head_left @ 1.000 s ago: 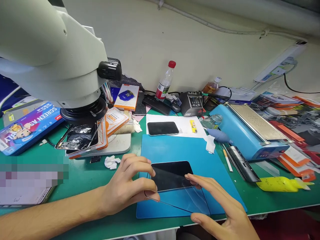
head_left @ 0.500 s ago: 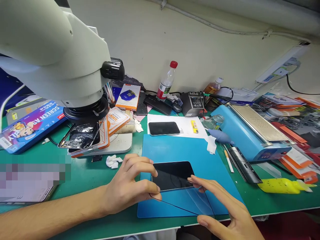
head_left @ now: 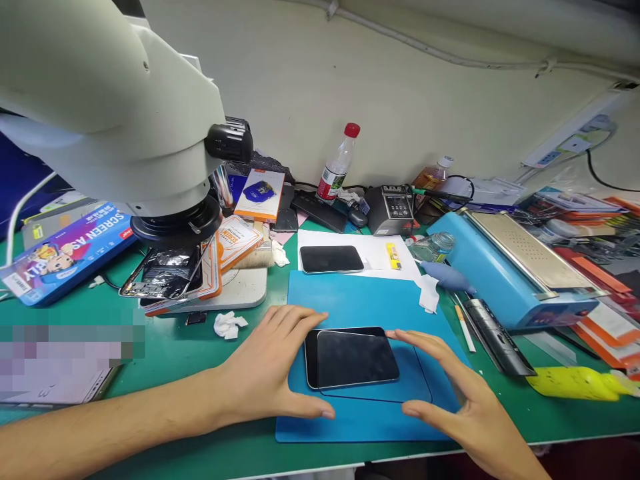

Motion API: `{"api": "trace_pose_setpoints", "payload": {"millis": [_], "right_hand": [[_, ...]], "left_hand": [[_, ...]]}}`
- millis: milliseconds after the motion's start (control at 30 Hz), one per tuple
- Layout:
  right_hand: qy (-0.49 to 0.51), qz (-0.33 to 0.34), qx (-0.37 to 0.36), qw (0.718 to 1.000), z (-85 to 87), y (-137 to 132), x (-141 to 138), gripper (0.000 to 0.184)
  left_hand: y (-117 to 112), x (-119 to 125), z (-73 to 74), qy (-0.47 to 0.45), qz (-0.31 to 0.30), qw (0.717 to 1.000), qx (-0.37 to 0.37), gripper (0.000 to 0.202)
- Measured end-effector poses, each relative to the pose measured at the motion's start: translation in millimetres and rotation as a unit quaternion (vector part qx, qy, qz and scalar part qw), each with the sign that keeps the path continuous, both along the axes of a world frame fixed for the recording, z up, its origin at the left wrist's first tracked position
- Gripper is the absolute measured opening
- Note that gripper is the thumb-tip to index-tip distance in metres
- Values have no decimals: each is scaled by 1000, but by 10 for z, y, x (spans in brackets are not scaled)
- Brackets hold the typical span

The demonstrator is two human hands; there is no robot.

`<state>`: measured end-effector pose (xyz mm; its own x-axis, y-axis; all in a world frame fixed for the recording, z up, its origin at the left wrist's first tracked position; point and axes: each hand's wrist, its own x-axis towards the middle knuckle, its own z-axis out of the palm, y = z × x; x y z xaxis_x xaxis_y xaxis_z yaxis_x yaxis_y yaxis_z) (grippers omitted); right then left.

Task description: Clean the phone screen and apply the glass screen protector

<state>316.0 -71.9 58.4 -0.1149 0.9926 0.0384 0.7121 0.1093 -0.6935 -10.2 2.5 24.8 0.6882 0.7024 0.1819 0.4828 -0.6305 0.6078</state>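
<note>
A dark phone [head_left: 350, 357] lies screen up on the blue work mat [head_left: 350, 297]. A clear protector sheet [head_left: 413, 383] rests on it, shifted toward the lower right and overhanging the mat. My left hand [head_left: 270, 373] lies spread at the phone's left end, with fingers above and thumb below it. My right hand [head_left: 450, 393] is spread at the sheet's right edge, its index finger by the far corner and its thumb by the near one. Neither hand grips anything.
A large white microscope [head_left: 115, 113] overhangs the left, above an opened phone [head_left: 163, 277]. A second phone [head_left: 331, 259] lies on white paper behind the mat. Further off are a red-capped bottle [head_left: 339, 163], a blue machine [head_left: 510, 267], a yellow bottle [head_left: 575, 383] and boxes [head_left: 65, 250].
The clear sheet, held tilted over the phone's near edge before, now lies flat on the phone. My left hand's pinch has opened, and both hands are spread at its ends.
</note>
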Motion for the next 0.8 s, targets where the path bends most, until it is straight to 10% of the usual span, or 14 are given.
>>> {"api": "trace_pose_setpoints", "payload": {"millis": [200,800], "right_hand": [[16,24,-50,998,-31,157,-20,65],[-65,43,-25,997,-306,310,33,63]], "left_hand": [[2,22,8,6,18,1000,-23,82],[48,32,-58,26,43,999,-8,86]]}}
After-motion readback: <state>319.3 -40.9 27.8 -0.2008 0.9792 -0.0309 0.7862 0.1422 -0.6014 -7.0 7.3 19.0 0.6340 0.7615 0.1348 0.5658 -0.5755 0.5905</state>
